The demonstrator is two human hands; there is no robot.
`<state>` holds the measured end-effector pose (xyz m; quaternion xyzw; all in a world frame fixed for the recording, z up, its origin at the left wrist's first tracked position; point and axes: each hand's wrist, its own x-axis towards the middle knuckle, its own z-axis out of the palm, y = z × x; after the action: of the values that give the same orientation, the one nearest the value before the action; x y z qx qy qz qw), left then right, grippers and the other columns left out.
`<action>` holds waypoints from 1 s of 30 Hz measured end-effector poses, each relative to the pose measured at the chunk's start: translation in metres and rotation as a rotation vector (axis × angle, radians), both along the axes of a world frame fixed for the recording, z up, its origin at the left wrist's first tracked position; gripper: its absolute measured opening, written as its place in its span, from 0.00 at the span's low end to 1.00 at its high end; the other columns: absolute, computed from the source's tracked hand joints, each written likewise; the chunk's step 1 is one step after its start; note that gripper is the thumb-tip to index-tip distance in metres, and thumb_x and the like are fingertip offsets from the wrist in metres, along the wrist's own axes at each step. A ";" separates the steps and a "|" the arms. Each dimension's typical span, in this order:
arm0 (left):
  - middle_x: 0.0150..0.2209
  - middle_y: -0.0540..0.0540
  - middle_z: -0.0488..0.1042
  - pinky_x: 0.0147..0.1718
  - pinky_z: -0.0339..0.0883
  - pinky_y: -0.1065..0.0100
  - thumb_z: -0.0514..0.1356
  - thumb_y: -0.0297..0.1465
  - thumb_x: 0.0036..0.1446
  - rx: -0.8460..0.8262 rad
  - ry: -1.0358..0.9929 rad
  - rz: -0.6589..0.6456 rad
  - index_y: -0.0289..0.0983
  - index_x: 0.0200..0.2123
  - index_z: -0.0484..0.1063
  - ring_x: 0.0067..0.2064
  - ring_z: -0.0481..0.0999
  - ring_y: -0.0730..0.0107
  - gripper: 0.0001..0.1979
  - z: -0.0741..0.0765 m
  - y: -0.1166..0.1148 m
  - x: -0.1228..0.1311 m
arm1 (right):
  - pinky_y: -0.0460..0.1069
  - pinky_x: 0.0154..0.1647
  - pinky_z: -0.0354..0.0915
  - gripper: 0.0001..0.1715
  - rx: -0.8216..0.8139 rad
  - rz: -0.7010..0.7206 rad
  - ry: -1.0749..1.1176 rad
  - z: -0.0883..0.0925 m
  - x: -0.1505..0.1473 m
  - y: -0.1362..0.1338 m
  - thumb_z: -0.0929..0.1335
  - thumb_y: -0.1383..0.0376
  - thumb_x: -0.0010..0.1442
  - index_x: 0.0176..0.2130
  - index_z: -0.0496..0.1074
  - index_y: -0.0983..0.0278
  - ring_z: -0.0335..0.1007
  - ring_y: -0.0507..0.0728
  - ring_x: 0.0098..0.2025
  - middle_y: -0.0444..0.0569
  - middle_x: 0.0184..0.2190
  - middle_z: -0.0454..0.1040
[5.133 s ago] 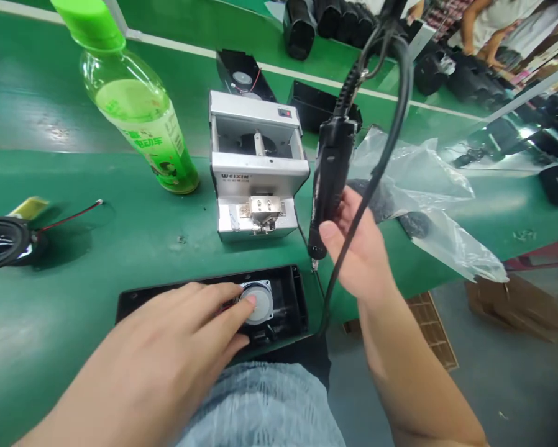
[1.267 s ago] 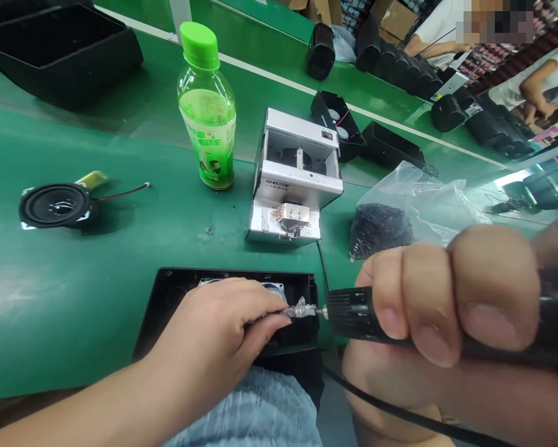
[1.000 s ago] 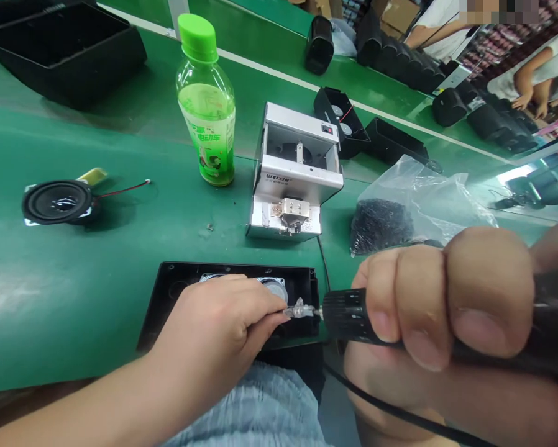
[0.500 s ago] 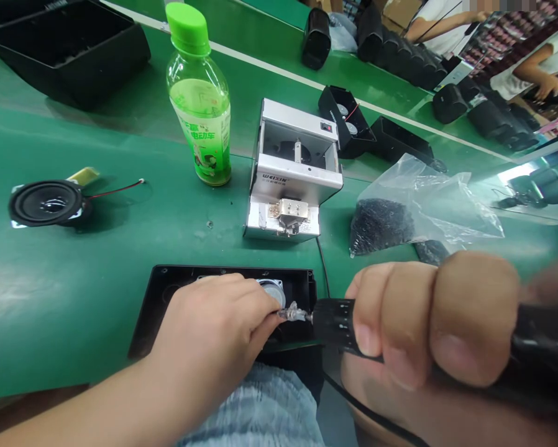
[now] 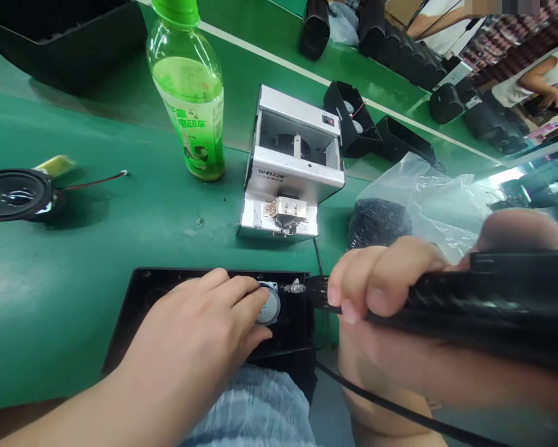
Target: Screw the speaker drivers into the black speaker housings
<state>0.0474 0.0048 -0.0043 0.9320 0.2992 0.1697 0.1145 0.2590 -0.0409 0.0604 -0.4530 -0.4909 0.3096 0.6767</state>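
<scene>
My left hand (image 5: 186, 329) rests its fingertips against the round silver speaker magnet (image 5: 269, 304), which sits inside an open black speaker housing (image 5: 214, 278). My right hand (image 5: 381, 298) grips a black electric screwdriver (image 5: 493, 292) lying almost level, with its cord (image 5: 391, 410) trailing down. A small clear piece (image 5: 294, 286) sits at the screwdriver's tip, just to the right of the magnet. It does not touch my left hand.
A silver WEIXIN screw feeder (image 5: 291, 167) and a green-capped bottle (image 5: 188, 93) stand beyond the housing. A loose speaker (image 5: 13, 195) lies at left. A plastic bag of small black parts (image 5: 376, 223) lies at right. Black housings line the far bench, where a person (image 5: 540, 77) works.
My left hand has let go of the clear piece and shifted left, uncovering the magnet. My right hand has rotated, showing more of the screwdriver's body. The view has tilted slightly.
</scene>
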 end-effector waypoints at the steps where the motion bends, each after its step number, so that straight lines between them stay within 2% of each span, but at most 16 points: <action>1: 0.45 0.45 0.88 0.31 0.76 0.55 0.78 0.35 0.56 -0.009 0.030 -0.002 0.39 0.47 0.85 0.38 0.83 0.54 0.16 0.000 0.000 0.001 | 0.56 0.27 0.78 0.21 0.036 -0.038 0.031 -0.004 -0.001 0.003 0.68 0.42 0.73 0.57 0.76 0.48 0.72 0.56 0.23 0.40 0.27 0.74; 3: 0.44 0.45 0.89 0.30 0.76 0.54 0.79 0.34 0.52 -0.027 0.070 -0.011 0.39 0.46 0.85 0.37 0.84 0.53 0.18 -0.001 0.000 0.003 | 0.58 0.25 0.77 0.31 0.069 -0.073 0.074 -0.011 -0.002 0.008 0.62 0.36 0.73 0.57 0.79 0.50 0.74 0.58 0.23 0.43 0.25 0.75; 5: 0.44 0.45 0.89 0.30 0.76 0.54 0.78 0.34 0.54 -0.029 0.083 -0.018 0.39 0.46 0.86 0.37 0.84 0.52 0.16 -0.002 0.001 0.004 | 0.59 0.26 0.77 0.35 0.056 -0.047 0.073 -0.016 -0.003 0.010 0.59 0.33 0.73 0.56 0.80 0.48 0.75 0.59 0.23 0.44 0.25 0.76; 10: 0.44 0.44 0.89 0.31 0.76 0.54 0.72 0.35 0.62 -0.023 0.094 -0.024 0.39 0.48 0.86 0.38 0.86 0.52 0.12 -0.002 0.002 0.003 | 0.61 0.26 0.76 0.36 0.035 -0.028 0.105 -0.018 -0.003 0.010 0.60 0.31 0.70 0.55 0.81 0.48 0.74 0.60 0.22 0.45 0.25 0.77; 16: 0.44 0.43 0.90 0.28 0.74 0.56 0.71 0.34 0.63 -0.012 0.088 -0.032 0.38 0.48 0.85 0.37 0.86 0.52 0.12 -0.003 -0.001 0.002 | 0.61 0.31 0.79 0.34 -0.027 0.044 0.142 -0.018 -0.001 0.005 0.61 0.34 0.72 0.57 0.81 0.48 0.77 0.60 0.26 0.45 0.28 0.79; 18: 0.44 0.43 0.90 0.28 0.74 0.55 0.71 0.34 0.63 -0.007 0.087 -0.026 0.37 0.49 0.85 0.37 0.86 0.51 0.12 -0.005 -0.002 0.002 | 0.60 0.30 0.78 0.32 -0.030 0.051 0.147 -0.021 -0.001 0.006 0.64 0.34 0.71 0.58 0.80 0.48 0.77 0.59 0.26 0.44 0.29 0.79; 22: 0.45 0.43 0.90 0.29 0.75 0.55 0.71 0.35 0.64 -0.018 0.079 -0.021 0.38 0.48 0.86 0.37 0.86 0.51 0.11 -0.007 0.000 0.004 | 0.60 0.27 0.75 0.35 -0.013 0.037 0.129 -0.026 -0.006 0.009 0.70 0.33 0.65 0.59 0.78 0.50 0.76 0.60 0.25 0.45 0.29 0.81; 26: 0.44 0.45 0.89 0.33 0.77 0.54 0.73 0.36 0.63 -0.113 0.125 -0.012 0.40 0.47 0.86 0.38 0.86 0.52 0.11 -0.002 0.005 0.008 | 0.57 0.22 0.71 0.32 0.054 0.059 0.130 -0.035 -0.015 0.015 0.70 0.33 0.66 0.53 0.83 0.51 0.73 0.59 0.21 0.45 0.25 0.79; 30: 0.42 0.46 0.88 0.39 0.78 0.53 0.70 0.37 0.68 -0.268 0.262 0.009 0.43 0.47 0.86 0.43 0.86 0.51 0.08 0.007 0.009 0.012 | 0.55 0.20 0.70 0.32 0.131 0.094 0.141 -0.046 -0.018 0.022 0.72 0.35 0.65 0.54 0.82 0.54 0.71 0.58 0.20 0.44 0.26 0.79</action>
<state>0.0596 0.0133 0.0022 0.9212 0.3356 0.0059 0.1970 0.2405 -0.0193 0.0140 -0.3611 -0.4819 0.3393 0.7227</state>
